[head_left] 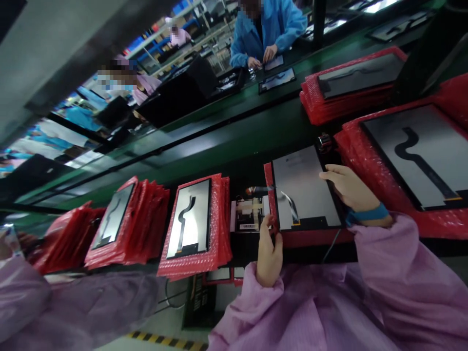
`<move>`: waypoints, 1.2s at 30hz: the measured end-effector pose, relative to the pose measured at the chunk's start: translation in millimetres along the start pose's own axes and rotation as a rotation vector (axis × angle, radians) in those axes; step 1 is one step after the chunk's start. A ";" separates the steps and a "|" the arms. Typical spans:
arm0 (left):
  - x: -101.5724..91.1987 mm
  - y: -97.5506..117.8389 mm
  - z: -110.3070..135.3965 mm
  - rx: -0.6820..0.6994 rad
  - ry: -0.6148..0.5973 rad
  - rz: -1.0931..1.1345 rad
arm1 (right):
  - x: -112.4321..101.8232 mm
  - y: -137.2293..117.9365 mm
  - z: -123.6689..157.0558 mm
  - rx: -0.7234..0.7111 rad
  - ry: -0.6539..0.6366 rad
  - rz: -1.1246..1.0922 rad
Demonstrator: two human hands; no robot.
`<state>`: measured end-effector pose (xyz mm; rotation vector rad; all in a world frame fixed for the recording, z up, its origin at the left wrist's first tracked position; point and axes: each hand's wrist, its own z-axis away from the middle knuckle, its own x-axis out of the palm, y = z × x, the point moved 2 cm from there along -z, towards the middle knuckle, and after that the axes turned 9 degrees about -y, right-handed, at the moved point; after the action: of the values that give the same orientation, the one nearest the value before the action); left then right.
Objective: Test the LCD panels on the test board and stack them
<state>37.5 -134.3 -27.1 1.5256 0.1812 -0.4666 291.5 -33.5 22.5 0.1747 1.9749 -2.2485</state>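
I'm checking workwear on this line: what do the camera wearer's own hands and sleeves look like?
The sleeves are long, loose and pinkish-purple. The left hand and right hand are ungloved. A blue band circles the right wrist.

The left hand (269,256) and right hand (351,189) flank a grey panel (310,187) on red wrap (268,175).

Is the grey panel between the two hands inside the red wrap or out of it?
Out of it: the panel's grey face is uncovered, and red wrap shows only along its left and lower edges.
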 end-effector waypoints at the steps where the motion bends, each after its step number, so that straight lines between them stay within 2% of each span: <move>1: -0.6 -0.8 -0.4 0.008 -0.004 -0.020 | 5.2 3.7 -2.6 0.030 -0.010 -0.011; 4: -2.3 -0.1 -1.9 0.038 -0.049 -0.084 | 14.4 13.1 -7.4 0.084 -0.013 0.043; 8: -3.7 1.1 -1.5 0.081 -0.068 -0.253 | 11.8 15.3 -5.3 0.106 0.066 0.215; 11: -2.1 1.2 -0.4 0.123 -0.088 -0.373 | 8.9 8.5 8.2 0.079 0.131 0.363; 14: -0.7 0.9 0.1 0.139 -0.110 -0.419 | 10.3 -4.1 33.3 -0.002 0.155 0.652; 16: -1.2 1.9 0.1 0.143 -0.116 -0.414 | 12.5 -14.1 52.3 -0.032 0.101 0.751; 20: -12.1 16.5 -1.1 0.164 -0.079 -0.331 | 18.6 -36.8 73.9 -0.078 -0.198 0.567; 22: -24.0 34.3 -3.8 0.180 -0.061 -0.249 | 21.5 -46.4 68.0 -0.122 -0.299 0.491; 25: -46.8 76.1 -16.6 0.209 -0.055 -0.118 | 24.7 -49.6 39.1 -0.203 -0.295 0.461; 28: -64.5 128.6 -51.9 0.249 -0.074 -0.098 | 26.1 -36.9 6.4 -0.240 -0.151 0.481; 31: -64.4 171.8 -120.4 0.277 -0.106 -0.043 | 24.4 -18.0 -9.7 -0.214 -0.045 0.470; 33: -51.6 184.4 -181.2 0.191 -0.128 0.011 | 21.8 -8.5 -11.4 -0.193 -0.021 0.461; 36: -16.9 178.7 -271.3 -0.089 -0.213 0.125 | 17.6 -2.0 -10.5 -0.169 -0.005 0.462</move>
<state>141.0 131.7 128.9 1.3805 -0.0586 -0.5107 273.7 -23.5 19.8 0.5412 1.8717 -1.7840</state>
